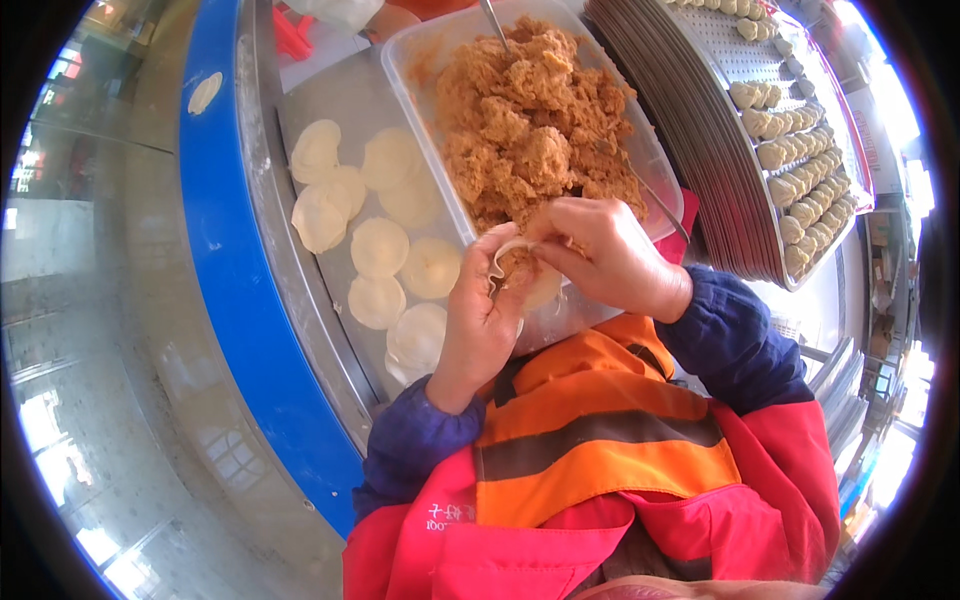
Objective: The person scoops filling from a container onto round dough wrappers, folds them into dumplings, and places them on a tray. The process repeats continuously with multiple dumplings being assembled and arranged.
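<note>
My left hand (484, 315) cups a round dough wrapper (501, 259) with brown filling inside it. The fingertips of my right hand (607, 259) pinch the wrapper's edge, which stands up in small folds. Just beyond both hands is a translucent plastic tub (424, 142) heaped with orange-brown minced filling (525, 112). One metal utensil handle (495, 22) sticks out at the tub's far side, and another thin metal handle (660, 199) leans over its right rim. Flat dough wrappers (379, 247) lie to the left, several of them overlapping.
A stack of metal trays (697, 142) stands at the right, the top one perforated and holding rows of shaped dumplings (795, 180). The metal worktop (352, 97) has a blue edge (247, 300) on the left, with a piece of dough (205, 93) on it. A red object (292, 34) lies at the far left corner.
</note>
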Motion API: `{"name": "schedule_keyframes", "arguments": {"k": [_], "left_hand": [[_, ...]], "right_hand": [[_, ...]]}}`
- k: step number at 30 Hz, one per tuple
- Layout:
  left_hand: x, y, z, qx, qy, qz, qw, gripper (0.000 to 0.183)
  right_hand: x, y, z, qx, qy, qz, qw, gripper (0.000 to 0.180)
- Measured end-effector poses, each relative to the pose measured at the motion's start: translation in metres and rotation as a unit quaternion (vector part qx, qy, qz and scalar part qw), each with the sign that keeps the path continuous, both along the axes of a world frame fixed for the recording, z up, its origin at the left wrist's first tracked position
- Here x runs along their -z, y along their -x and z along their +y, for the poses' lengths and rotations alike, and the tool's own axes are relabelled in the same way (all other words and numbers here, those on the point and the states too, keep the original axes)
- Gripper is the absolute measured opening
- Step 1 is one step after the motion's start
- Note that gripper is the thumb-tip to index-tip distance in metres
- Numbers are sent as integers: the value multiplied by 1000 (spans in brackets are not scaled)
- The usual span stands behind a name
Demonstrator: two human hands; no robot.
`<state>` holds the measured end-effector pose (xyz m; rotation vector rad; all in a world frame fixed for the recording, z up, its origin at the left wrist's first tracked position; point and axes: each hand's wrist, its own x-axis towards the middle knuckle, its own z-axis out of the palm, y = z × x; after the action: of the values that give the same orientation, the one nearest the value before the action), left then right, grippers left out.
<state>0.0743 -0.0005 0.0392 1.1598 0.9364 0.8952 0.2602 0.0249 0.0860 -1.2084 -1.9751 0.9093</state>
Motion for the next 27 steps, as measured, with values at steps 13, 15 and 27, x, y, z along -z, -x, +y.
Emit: {"name": "schedule_keyframes", "arguments": {"k": [13, 15, 27], "left_hand": [[-18, 5, 9, 11, 103, -16, 994, 41], [-16, 8, 6, 26, 61, 37, 997, 38], [-6, 0, 1, 19, -86, 66, 994, 35]], "right_hand": [[-3, -1, -12, -10, -131, -58, 990, 15], [-9, 7, -15, 6, -80, -17, 997, 16], [-15, 2, -19, -43, -65, -52, 996, 15]]}}
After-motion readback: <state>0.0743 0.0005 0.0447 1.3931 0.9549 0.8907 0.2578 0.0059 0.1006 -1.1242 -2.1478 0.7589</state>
